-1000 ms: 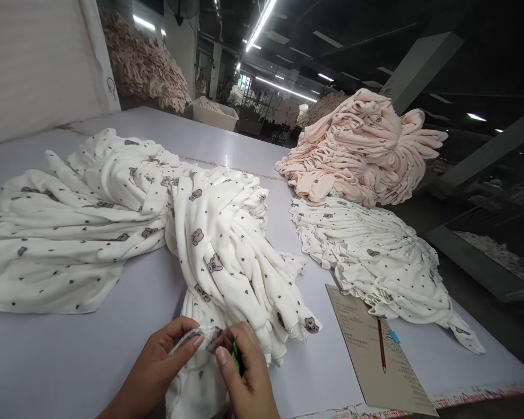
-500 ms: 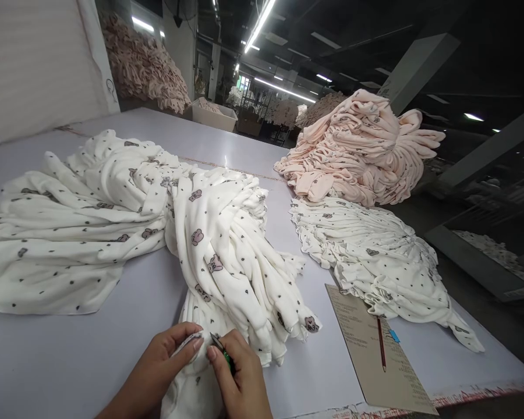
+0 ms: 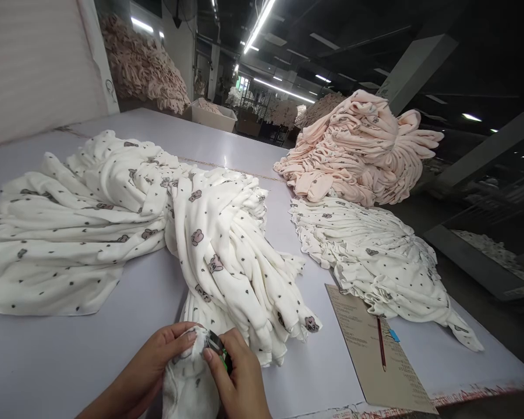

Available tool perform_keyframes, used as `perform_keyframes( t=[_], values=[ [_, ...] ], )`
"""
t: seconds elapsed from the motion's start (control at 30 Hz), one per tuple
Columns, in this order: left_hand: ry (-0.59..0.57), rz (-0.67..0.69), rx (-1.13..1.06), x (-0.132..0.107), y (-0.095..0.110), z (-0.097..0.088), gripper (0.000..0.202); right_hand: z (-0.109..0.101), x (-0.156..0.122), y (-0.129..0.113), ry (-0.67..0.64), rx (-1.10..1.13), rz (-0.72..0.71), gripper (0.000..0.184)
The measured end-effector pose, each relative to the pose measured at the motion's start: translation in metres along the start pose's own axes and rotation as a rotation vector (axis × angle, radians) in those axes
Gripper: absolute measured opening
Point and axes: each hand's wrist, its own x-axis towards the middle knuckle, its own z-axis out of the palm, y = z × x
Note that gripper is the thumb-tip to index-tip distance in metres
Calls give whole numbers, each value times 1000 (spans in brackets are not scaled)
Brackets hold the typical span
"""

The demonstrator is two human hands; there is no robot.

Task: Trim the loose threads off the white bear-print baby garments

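At the near edge of the table, my left hand (image 3: 163, 352) pinches a bunched edge of white printed fleece fabric (image 3: 190, 378) between thumb and fingers. My right hand (image 3: 240, 372) is closed around a small pair of thread snips (image 3: 218, 347) with dark blades and a bit of green on the handle. The blade tips are right against the pinched edge; whether they are apart or closed is hard to see. Just beyond my hands lies a big gathered heap of the same white fabric (image 3: 227, 244), printed with small dark marks and mauve animal figures.
To the right are a stack of pink fabric pieces (image 3: 353, 151) and a pile of white ones (image 3: 375, 256). A brown card (image 3: 362, 349) with a dark red pencil (image 3: 381, 343) and a blue tab (image 3: 393, 335) lies by the table edge. Behind stands a white bin (image 3: 213, 118).
My left hand has turned the fabric edge up, so more of its bunched rim shows. The snips have shifted slightly and now lie closer against it.
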Motion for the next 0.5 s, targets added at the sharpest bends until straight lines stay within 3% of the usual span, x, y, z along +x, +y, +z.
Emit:
perform_keyframes(
  t=[0.3,0.43,0.5],
  values=[
    [28,-16,1,-3,2,2,20,-4,0,-3,-75,-19,-37,22],
    [57,-14,41,1,-10,7,26,-3,2,-6,-69,6,-41,23],
    [108,1,139,2,-13,1,31,-2,3,-6,-71,39,-40,25]
  ],
)
